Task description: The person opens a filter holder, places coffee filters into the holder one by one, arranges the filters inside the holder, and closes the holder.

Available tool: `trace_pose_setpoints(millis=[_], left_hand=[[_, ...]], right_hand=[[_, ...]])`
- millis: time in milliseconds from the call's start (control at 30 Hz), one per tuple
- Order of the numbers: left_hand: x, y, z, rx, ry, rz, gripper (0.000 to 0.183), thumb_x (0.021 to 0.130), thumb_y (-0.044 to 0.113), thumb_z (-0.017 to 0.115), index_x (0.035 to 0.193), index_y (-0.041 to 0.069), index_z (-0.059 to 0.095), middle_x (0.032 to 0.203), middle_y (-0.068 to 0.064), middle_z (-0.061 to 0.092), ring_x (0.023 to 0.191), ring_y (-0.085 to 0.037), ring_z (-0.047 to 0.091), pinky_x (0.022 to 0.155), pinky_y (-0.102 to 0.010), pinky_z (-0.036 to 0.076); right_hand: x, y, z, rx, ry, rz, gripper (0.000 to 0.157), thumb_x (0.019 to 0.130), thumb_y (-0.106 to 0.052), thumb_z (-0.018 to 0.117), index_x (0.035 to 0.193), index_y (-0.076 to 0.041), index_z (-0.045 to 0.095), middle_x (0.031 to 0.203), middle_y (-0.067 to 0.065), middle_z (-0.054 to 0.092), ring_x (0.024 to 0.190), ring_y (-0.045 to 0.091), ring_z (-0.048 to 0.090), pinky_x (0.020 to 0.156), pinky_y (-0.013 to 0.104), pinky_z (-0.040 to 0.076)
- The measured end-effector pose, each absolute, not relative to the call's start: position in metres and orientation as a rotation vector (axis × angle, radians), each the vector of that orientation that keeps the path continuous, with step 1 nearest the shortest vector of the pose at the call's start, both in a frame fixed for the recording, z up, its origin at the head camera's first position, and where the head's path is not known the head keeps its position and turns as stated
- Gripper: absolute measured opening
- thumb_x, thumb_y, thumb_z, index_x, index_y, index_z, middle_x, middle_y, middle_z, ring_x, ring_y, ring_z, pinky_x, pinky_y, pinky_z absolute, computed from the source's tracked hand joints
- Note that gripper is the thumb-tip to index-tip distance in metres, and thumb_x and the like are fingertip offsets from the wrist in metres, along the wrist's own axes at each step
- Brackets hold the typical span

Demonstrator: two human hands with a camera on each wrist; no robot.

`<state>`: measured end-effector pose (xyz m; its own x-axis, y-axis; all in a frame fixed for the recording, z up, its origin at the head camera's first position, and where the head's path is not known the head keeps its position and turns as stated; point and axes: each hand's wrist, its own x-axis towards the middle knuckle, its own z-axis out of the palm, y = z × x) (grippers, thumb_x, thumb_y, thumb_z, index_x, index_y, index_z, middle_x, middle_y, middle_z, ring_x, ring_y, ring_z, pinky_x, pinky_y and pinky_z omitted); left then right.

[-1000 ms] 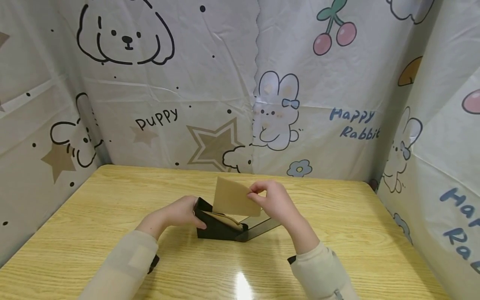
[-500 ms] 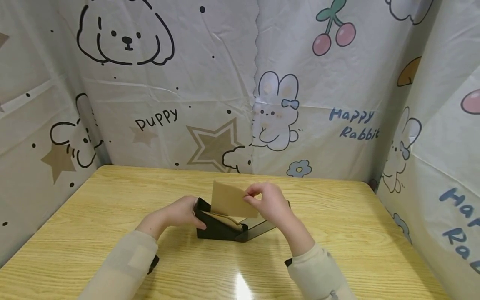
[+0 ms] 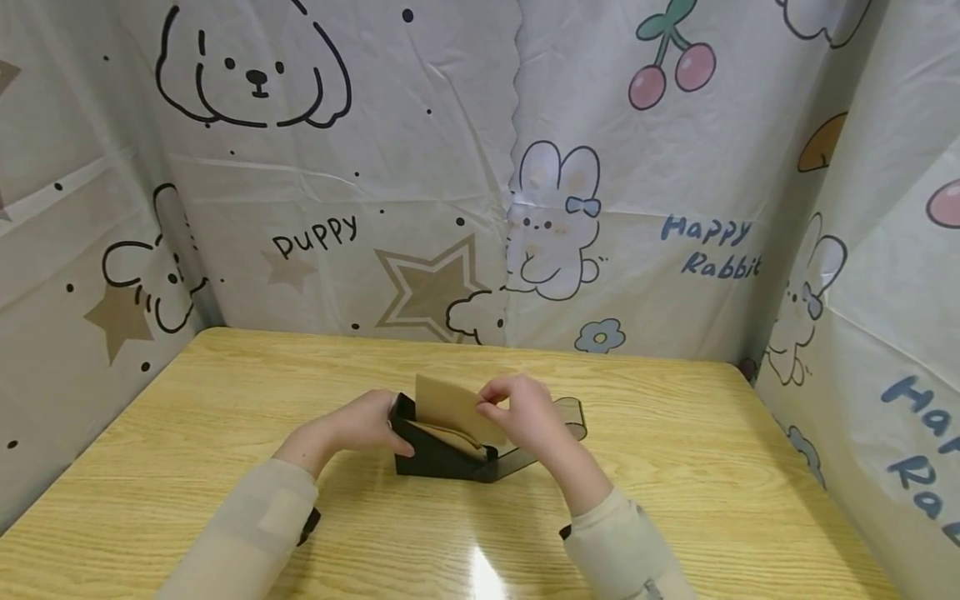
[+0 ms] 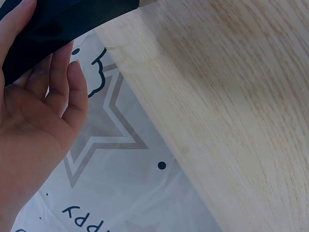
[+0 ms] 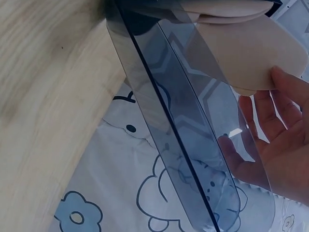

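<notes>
My left hand [image 3: 367, 423] grips the left end of a black box [image 3: 435, 462], thumb on its near side. Several tan paper coffee filters [image 3: 442, 433] lie stacked inside it. A smoky see-through lid [image 3: 572, 412] hangs open to the right of the box. My right hand [image 3: 522, 410] pinches one tan coffee filter [image 3: 444, 402] by its right edge, and it stands upright, its lower edge down behind the stack. The right wrist view shows the filter [image 5: 246, 53] between thumb and fingers, with the lid [image 5: 169, 106] in front.
The box sits on a light wood-grain table [image 3: 262, 383]. A printed white cloth [image 3: 435, 167] hangs behind the table and along both sides.
My right hand has moved left and down, taking the coffee filter lower into the black box. More of the lid now shows beyond the hand. The left hand keeps its place.
</notes>
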<state>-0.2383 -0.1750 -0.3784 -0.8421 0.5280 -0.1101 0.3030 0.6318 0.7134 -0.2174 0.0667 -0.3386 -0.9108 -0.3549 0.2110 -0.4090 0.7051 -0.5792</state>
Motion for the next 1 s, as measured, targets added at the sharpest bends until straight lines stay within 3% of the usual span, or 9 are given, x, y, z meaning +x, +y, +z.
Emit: trace_pose_setpoints(millis=[367, 667, 900, 1000], left_hand=[[-0.237, -0.176, -0.378, 0.651, 2.558, 1.025, 0.030, 0.072, 0.011, 0.080, 0.096, 0.010, 0.063, 0.097, -0.001, 0.065, 0.074, -0.011, 0.046, 0.070, -0.028, 0.043], [-0.237, -0.174, -0.378, 0.605, 2.575, 1.021, 0.027, 0.071, 0.011, 0.080, 0.086, 0.009, 0.058, 0.084, 0.000, 0.059, 0.065, -0.013, 0.039, 0.064, -0.028, 0.038], [-0.237, -0.174, -0.377, 0.571, 2.584, 1.013, 0.029, 0.071, 0.010, 0.080, 0.081, 0.008, 0.053, 0.075, 0.001, 0.049, 0.063, -0.013, 0.035, 0.060, -0.028, 0.035], [-0.237, -0.174, -0.377, 0.593, 2.569, 1.022, 0.026, 0.071, 0.010, 0.080, 0.082, 0.008, 0.056, 0.077, 0.001, 0.053, 0.066, -0.013, 0.039, 0.063, -0.028, 0.038]], right_hand=[[-0.219, 0.058, -0.354, 0.699, -2.825, 0.978, 0.006, 0.085, -0.014, 0.067, 0.084, -0.010, 0.072, 0.084, 0.001, 0.071, 0.085, 0.020, 0.065, 0.081, 0.039, 0.048], [-0.218, 0.056, -0.360, 0.706, -2.829, 0.921, 0.008, 0.086, -0.013, 0.066, 0.087, -0.010, 0.074, 0.086, 0.001, 0.073, 0.088, 0.022, 0.066, 0.088, 0.045, 0.045], [-0.217, 0.054, -0.362, 0.742, -2.816, 0.837, 0.009, 0.085, -0.010, 0.066, 0.085, -0.011, 0.074, 0.087, 0.001, 0.073, 0.087, 0.019, 0.067, 0.086, 0.042, 0.047], [-0.216, 0.052, -0.363, 0.755, -2.820, 0.765, 0.009, 0.085, -0.008, 0.066, 0.085, -0.011, 0.075, 0.087, 0.001, 0.073, 0.086, 0.019, 0.067, 0.087, 0.043, 0.047]])
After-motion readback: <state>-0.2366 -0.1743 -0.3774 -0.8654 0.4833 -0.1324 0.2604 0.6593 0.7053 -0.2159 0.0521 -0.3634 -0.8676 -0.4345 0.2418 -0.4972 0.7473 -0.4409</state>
